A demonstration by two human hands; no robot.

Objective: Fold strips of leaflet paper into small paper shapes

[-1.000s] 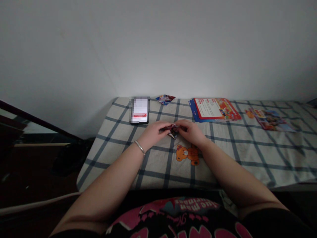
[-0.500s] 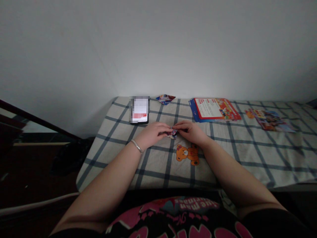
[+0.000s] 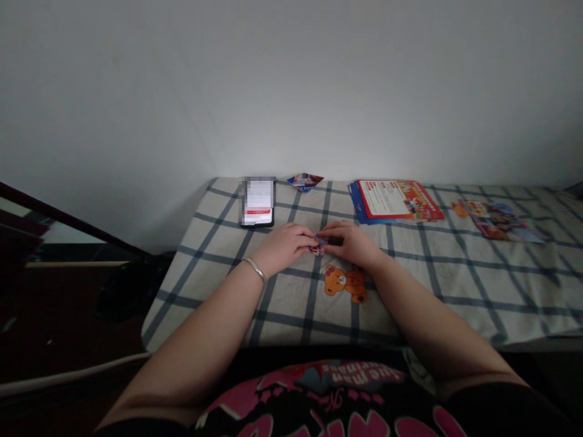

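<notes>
Both hands meet over a small folded piece of coloured paper on the checked cloth. My left hand, a silver bracelet on its wrist, presses the paper from the left with curled fingers. From the right, my right hand pinches it, fingers closed. Most of the paper is hidden under the fingers. An orange bear print lies on the cloth just below the hands.
A lit phone lies at the back left. A folded paper shape sits near the wall. A stack of printed sheets and a colourful leaflet lie to the right. The floor to the left is dark.
The hands have lowered and pressed the paper flatter onto the cloth; less of it shows between the fingers than a second ago.
</notes>
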